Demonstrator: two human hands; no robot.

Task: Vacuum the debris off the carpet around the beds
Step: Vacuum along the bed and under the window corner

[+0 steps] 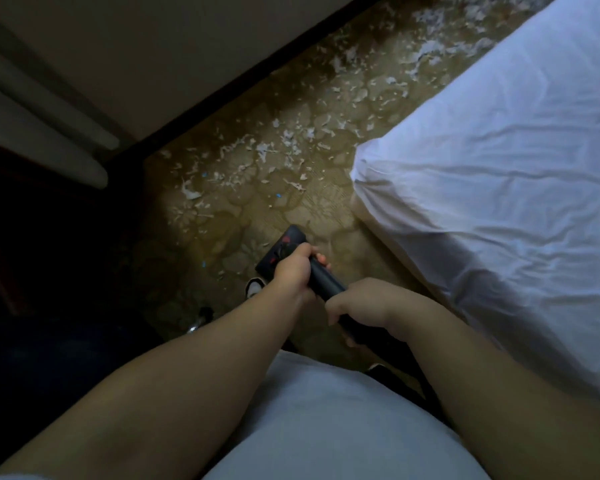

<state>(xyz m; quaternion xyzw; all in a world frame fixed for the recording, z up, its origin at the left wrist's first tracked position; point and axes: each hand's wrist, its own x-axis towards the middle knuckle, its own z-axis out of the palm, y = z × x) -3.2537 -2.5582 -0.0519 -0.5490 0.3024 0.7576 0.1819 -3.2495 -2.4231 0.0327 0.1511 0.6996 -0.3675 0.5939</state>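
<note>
A black vacuum wand (326,280) slants down to a black floor head with red marks (281,249) resting on the patterned brown carpet (243,220). My left hand (297,268) grips the wand higher toward the head. My right hand (361,303) is wrapped around the wand lower down, close to my body. White paper-like debris (278,147) lies scattered over the carpet ahead of the head, running up the aisle beside the bed. The strip of carpet right around the head shows only a few bits.
A bed with white sheets (499,174) fills the right side, its corner near the vacuum head. A wall with dark baseboard (243,81) borders the left. Dark furniture (32,237) sits at left. A shoe (253,287) shows near the head.
</note>
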